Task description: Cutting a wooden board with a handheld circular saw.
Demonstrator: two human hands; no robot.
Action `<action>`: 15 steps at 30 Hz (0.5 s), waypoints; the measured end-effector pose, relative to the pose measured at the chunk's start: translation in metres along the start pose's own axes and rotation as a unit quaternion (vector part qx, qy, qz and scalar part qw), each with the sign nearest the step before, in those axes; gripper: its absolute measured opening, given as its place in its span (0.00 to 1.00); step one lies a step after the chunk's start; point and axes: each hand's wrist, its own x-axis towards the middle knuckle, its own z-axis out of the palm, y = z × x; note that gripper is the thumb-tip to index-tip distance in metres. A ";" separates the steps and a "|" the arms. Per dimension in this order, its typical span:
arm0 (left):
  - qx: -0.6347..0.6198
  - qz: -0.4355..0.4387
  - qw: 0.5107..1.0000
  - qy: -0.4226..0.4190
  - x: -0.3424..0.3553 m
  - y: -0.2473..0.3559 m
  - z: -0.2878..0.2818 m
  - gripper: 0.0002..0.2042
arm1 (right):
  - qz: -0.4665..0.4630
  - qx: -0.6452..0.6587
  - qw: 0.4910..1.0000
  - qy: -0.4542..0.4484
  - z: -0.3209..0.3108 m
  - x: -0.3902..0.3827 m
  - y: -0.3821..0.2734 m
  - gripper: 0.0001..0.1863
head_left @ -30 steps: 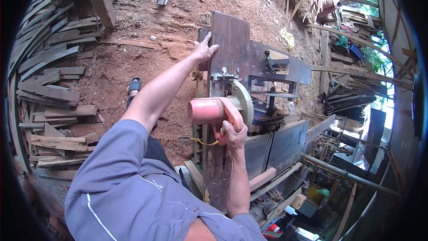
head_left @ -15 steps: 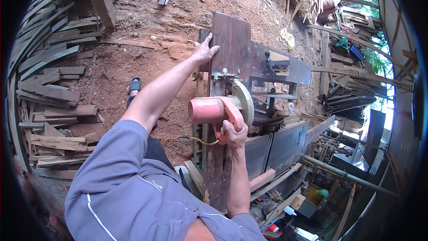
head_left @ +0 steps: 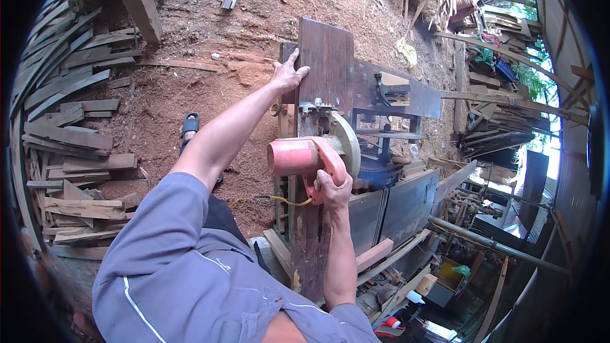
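A pink-and-cream circular saw (head_left: 293,155) rests on a long dark wooden plank (head_left: 325,56), with a yellow cord trailing from its handle. My right hand (head_left: 333,187) is closed around the saw's handle. Higher up, my left hand (head_left: 287,75) lies on the plank's left edge and a shorter dark board (head_left: 286,54) beside it, index finger and thumb spread apart. The saw's blade is hidden by its guard. To the right is a machine table (head_left: 401,206) of dark panels, with a crossboard (head_left: 427,99) above it.
Stacked scrap boards (head_left: 73,133) line the left, near an upright post (head_left: 136,3). Sawdust-covered ground (head_left: 210,38) lies around my sandalled foot. At right are more timber piles (head_left: 492,127), a long metal pipe (head_left: 499,248) and cluttered shelves with a white bottle (head_left: 414,297).
The background and the plank's upper end have shifted very slightly left in view. Both of my hands and the saw are in nearly the same positions.
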 end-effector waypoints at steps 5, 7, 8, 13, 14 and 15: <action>0.001 0.010 1.000 0.006 0.001 -0.003 0.001 0.42 | -0.003 -0.023 1.000 -0.006 0.000 0.000 -0.001 0.09; 0.000 0.012 1.000 0.007 0.001 -0.003 0.001 0.42 | -0.001 -0.015 1.000 -0.001 0.004 0.000 -0.006 0.08; -0.003 0.014 1.000 0.008 0.000 -0.003 0.002 0.42 | 0.001 -0.006 1.000 0.004 0.005 0.000 -0.009 0.07; -0.008 0.024 1.000 0.009 0.001 -0.005 0.001 0.42 | -0.008 -0.015 1.000 -0.001 0.001 0.002 0.003 0.08; -0.008 0.024 1.000 0.010 0.000 -0.004 0.000 0.42 | -0.013 -0.014 1.000 -0.002 0.001 0.002 0.003 0.09; -0.008 0.024 1.000 0.010 -0.001 -0.003 0.000 0.42 | -0.012 -0.013 1.000 -0.001 0.001 0.002 0.003 0.09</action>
